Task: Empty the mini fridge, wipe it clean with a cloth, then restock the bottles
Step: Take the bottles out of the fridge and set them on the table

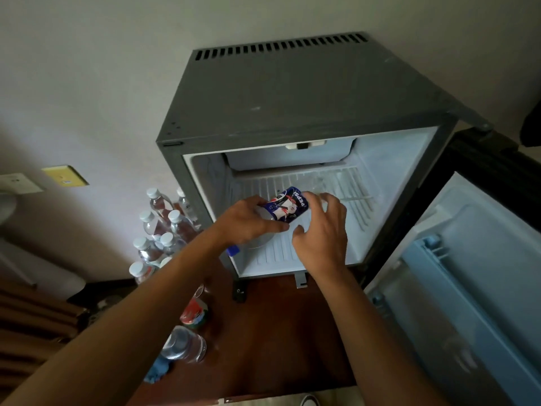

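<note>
The grey mini fridge point(292, 98) stands open, its white inside bare except for a wire shelf point(351, 197). My left hand point(248, 219) grips a Pepsi bottle point(288, 208) with a blue label. The bottle lies sideways just inside the fridge opening, with its blue cap point(233, 250) pointing back toward me. My right hand point(322, 230) hovers at the bottle's far end with fingers spread; whether it touches the bottle is unclear. Several clear water bottles point(159, 227) with white caps stand left of the fridge. A blue cloth point(158, 372) lies on the wooden surface under my left arm.
The fridge door point(468, 288) hangs open to the right, its inner shelves facing up. On the dark wooden top point(278, 332) a water bottle point(184, 345) lies on its side beside a red-labelled bottle point(194, 313). A wall stands behind the fridge.
</note>
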`<action>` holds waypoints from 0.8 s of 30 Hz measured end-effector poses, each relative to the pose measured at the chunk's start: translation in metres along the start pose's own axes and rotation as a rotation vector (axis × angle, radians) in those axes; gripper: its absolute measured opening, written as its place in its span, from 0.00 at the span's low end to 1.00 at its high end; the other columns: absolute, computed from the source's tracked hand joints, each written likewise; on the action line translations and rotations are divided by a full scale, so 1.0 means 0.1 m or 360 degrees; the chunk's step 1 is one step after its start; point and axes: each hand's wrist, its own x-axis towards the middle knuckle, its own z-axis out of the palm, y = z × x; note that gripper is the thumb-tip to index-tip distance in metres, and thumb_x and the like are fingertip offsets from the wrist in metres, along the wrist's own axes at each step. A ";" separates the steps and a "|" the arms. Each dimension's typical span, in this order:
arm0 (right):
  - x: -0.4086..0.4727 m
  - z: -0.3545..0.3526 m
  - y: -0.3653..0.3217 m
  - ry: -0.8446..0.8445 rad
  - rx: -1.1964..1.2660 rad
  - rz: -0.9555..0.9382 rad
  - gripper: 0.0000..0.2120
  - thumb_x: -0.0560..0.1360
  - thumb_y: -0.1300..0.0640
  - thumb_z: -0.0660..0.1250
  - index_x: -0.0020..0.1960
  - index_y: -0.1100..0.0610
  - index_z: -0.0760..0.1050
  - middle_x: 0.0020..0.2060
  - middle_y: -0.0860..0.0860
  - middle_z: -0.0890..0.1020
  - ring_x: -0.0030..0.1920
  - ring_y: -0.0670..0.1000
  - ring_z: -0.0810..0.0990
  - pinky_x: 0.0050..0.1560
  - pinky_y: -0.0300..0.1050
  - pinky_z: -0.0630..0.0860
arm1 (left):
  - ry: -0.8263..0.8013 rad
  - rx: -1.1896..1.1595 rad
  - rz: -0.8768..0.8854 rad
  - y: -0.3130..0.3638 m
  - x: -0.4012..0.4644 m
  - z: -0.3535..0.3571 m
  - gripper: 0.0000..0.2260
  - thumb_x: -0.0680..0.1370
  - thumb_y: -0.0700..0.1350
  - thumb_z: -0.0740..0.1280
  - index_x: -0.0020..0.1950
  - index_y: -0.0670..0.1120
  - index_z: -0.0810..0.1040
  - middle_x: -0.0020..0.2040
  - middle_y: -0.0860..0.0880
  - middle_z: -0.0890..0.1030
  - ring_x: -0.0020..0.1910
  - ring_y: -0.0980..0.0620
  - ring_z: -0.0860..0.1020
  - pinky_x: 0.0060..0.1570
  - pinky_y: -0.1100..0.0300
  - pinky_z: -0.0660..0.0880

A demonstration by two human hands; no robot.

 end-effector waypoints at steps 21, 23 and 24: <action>-1.29 0.64 -1.57 -0.0226 -0.0408 -0.0585 0.31 0.65 0.47 0.76 0.65 0.49 0.71 0.62 0.50 0.75 0.67 0.56 0.70 0.69 0.63 0.64 | -0.0154 -0.0117 -0.0131 -1.31 -1.65 -1.39 0.24 0.69 0.61 0.76 0.61 0.51 0.76 0.54 0.50 0.81 0.45 0.52 0.84 0.49 0.54 0.82; -1.36 0.74 -1.75 -0.0229 -0.0318 -0.0549 0.32 0.65 0.46 0.75 0.65 0.50 0.70 0.61 0.50 0.75 0.65 0.55 0.70 0.65 0.60 0.68 | -0.0049 -0.0278 -0.0137 -1.43 -1.81 -1.54 0.22 0.71 0.55 0.76 0.61 0.49 0.76 0.52 0.48 0.81 0.43 0.50 0.84 0.43 0.55 0.83; -1.39 0.79 -1.84 -0.0219 -0.0273 -0.0548 0.32 0.65 0.47 0.76 0.65 0.51 0.71 0.60 0.51 0.76 0.64 0.55 0.71 0.64 0.59 0.69 | 0.0025 -0.0345 -0.0112 -1.48 -1.88 -1.61 0.21 0.71 0.53 0.77 0.60 0.49 0.77 0.52 0.47 0.81 0.42 0.49 0.84 0.42 0.55 0.83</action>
